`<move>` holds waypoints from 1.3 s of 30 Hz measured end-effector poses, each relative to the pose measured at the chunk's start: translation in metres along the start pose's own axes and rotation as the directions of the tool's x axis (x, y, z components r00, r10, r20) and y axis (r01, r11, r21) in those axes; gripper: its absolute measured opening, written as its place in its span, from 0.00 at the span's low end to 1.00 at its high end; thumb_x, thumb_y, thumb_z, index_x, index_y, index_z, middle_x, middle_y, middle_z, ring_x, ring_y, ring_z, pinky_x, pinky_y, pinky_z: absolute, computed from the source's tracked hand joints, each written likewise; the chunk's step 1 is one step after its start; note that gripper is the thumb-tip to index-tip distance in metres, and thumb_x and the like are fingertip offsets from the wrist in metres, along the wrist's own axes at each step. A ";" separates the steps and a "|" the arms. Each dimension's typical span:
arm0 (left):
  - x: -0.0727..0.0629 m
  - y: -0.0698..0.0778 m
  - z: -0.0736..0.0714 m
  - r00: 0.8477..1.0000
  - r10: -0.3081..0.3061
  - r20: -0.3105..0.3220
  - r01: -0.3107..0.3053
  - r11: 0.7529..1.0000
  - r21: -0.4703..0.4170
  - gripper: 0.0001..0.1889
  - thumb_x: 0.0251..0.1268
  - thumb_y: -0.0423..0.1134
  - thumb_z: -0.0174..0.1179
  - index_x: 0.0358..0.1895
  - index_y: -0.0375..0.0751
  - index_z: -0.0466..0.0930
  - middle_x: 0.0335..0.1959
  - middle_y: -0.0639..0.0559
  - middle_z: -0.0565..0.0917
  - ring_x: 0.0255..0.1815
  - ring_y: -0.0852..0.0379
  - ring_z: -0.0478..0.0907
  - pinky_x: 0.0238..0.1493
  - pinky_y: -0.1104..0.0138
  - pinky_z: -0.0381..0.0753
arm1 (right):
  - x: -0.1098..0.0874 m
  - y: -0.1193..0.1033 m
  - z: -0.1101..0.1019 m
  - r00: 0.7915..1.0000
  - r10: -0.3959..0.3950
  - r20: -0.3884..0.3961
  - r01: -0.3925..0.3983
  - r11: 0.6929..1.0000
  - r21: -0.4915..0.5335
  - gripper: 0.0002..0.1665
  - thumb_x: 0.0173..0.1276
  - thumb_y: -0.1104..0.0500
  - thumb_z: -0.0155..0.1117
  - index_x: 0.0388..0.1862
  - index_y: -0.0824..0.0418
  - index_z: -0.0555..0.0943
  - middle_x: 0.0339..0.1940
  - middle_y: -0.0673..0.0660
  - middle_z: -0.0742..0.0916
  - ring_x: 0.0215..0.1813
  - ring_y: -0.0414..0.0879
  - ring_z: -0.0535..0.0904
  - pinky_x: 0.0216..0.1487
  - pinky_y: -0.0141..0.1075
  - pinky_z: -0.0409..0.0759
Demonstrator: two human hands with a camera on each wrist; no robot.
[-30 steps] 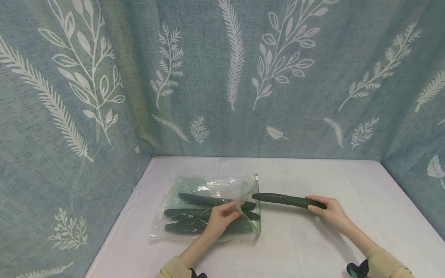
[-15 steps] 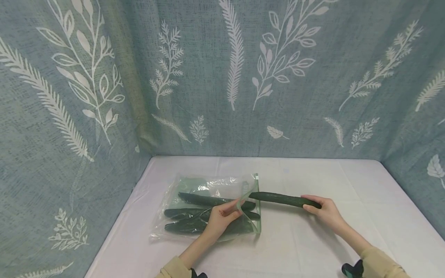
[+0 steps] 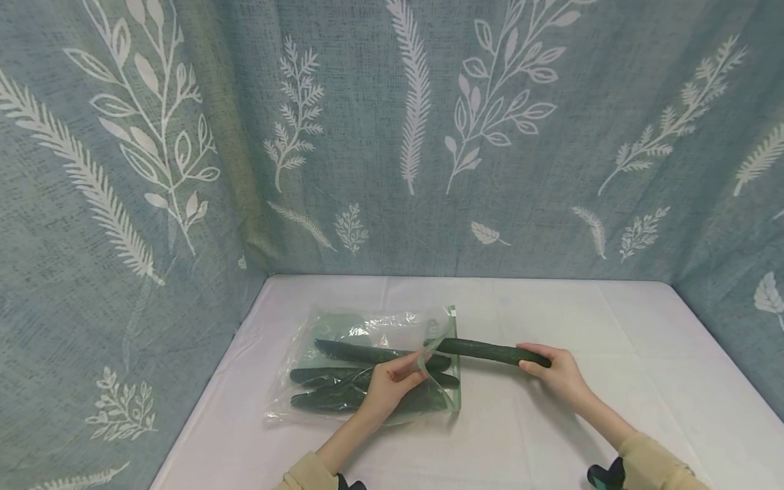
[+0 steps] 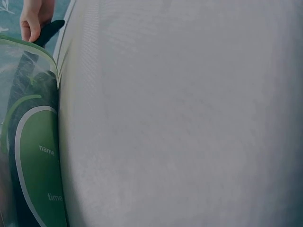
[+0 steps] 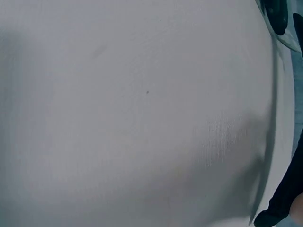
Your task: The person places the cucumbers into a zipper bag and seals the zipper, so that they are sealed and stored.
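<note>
A clear zip bag (image 3: 382, 323) with a green edge lies on its side, holding several dark green cucumbers (image 3: 327, 376). My left hand (image 3: 386, 386) pinches the near side of its mouth, which gapes toward the right. Between the thumb and fingers of my right hand (image 3: 559, 371) is the right end of another cucumber (image 3: 484, 350). Its left tip is just inside the bag's mouth. The left wrist view shows the bag's green label (image 4: 40, 161), and the right hand beyond it. In the right wrist view the held cucumber (image 5: 284, 194) runs along the right edge.
The bag rests on a table with a white cloth (image 3: 520, 435). Blue-green curtains (image 3: 380, 224) with white leaf patterns stand behind the table and at both sides. A dark wrist strap piece (image 3: 606, 474) shows under the right sleeve.
My right hand has moved left with the cucumber, whose tip has passed from outside the bag's mouth to just inside it. The left hand and the bag have stayed in place.
</note>
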State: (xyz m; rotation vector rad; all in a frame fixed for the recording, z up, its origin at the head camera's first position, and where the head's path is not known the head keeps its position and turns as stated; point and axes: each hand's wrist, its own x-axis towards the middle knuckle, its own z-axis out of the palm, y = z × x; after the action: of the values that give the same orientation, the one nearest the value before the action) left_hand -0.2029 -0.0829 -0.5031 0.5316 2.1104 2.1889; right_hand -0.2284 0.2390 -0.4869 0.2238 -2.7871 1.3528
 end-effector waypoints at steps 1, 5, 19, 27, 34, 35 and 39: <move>0.000 0.000 0.000 1.000 -0.002 0.002 0.002 1.000 -0.002 0.25 0.60 0.31 0.61 0.61 0.29 0.71 0.58 0.34 0.77 0.61 0.35 0.73 0.56 0.70 0.80 | 0.000 -0.001 0.001 1.000 -0.005 0.001 0.005 1.000 0.000 0.23 0.61 0.59 0.68 0.54 0.66 0.80 0.54 0.67 0.83 0.60 0.64 0.76 0.60 0.56 0.75; 0.000 0.001 -0.001 1.000 0.001 0.005 -0.001 1.000 0.008 0.25 0.60 0.31 0.61 0.61 0.31 0.71 0.58 0.34 0.77 0.61 0.35 0.72 0.57 0.70 0.79 | 0.001 -0.005 0.007 1.000 -0.008 -0.009 0.008 1.000 0.020 0.22 0.61 0.59 0.68 0.54 0.66 0.80 0.54 0.67 0.84 0.59 0.64 0.77 0.61 0.56 0.75; -0.001 0.000 -0.001 0.999 0.031 0.005 -0.031 0.999 0.010 0.24 0.60 0.31 0.62 0.61 0.30 0.72 0.58 0.34 0.77 0.59 0.43 0.76 0.56 0.71 0.80 | 0.006 -0.016 0.029 0.999 -0.026 -0.034 0.026 1.000 0.003 0.20 0.60 0.63 0.68 0.52 0.67 0.81 0.52 0.68 0.84 0.58 0.64 0.78 0.60 0.55 0.76; -0.001 0.001 0.000 1.000 0.026 0.013 -0.026 1.000 -0.018 0.25 0.60 0.30 0.61 0.61 0.29 0.71 0.59 0.33 0.76 0.58 0.46 0.78 0.55 0.72 0.80 | 0.009 -0.025 0.044 0.997 -0.013 -0.077 0.013 1.000 0.009 0.20 0.59 0.63 0.69 0.52 0.65 0.81 0.52 0.67 0.85 0.58 0.62 0.78 0.60 0.54 0.76; -0.001 0.000 0.000 1.000 -0.002 0.000 0.002 1.000 -0.018 0.25 0.60 0.31 0.62 0.61 0.31 0.71 0.59 0.35 0.76 0.60 0.37 0.74 0.55 0.71 0.80 | 0.012 -0.034 0.059 0.996 -0.006 -0.094 0.009 1.000 0.024 0.21 0.57 0.63 0.69 0.51 0.63 0.82 0.52 0.65 0.85 0.58 0.61 0.79 0.60 0.53 0.77; -0.001 0.001 0.000 1.000 -0.002 -0.001 0.002 1.000 -0.018 0.25 0.60 0.31 0.62 0.61 0.31 0.71 0.59 0.35 0.76 0.60 0.36 0.74 0.55 0.71 0.80 | 0.012 -0.035 0.061 0.995 -0.015 -0.099 0.017 1.000 0.024 0.21 0.57 0.63 0.70 0.51 0.63 0.82 0.51 0.65 0.85 0.57 0.61 0.79 0.60 0.53 0.77; -0.001 0.001 0.000 1.000 0.011 0.006 -0.011 0.999 -0.031 0.25 0.60 0.30 0.62 0.61 0.29 0.70 0.59 0.33 0.75 0.59 0.37 0.74 0.55 0.70 0.81 | 0.013 -0.041 0.068 0.992 -0.047 -0.119 0.049 0.999 0.019 0.21 0.56 0.63 0.71 0.50 0.63 0.82 0.50 0.64 0.86 0.55 0.60 0.81 0.58 0.52 0.78</move>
State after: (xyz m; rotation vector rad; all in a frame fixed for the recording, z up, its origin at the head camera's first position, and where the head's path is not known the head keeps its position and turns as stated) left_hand -0.2018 -0.0835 -0.5024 0.5484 2.0722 2.2190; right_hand -0.2336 0.1589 -0.4961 0.2028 -2.6543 1.3402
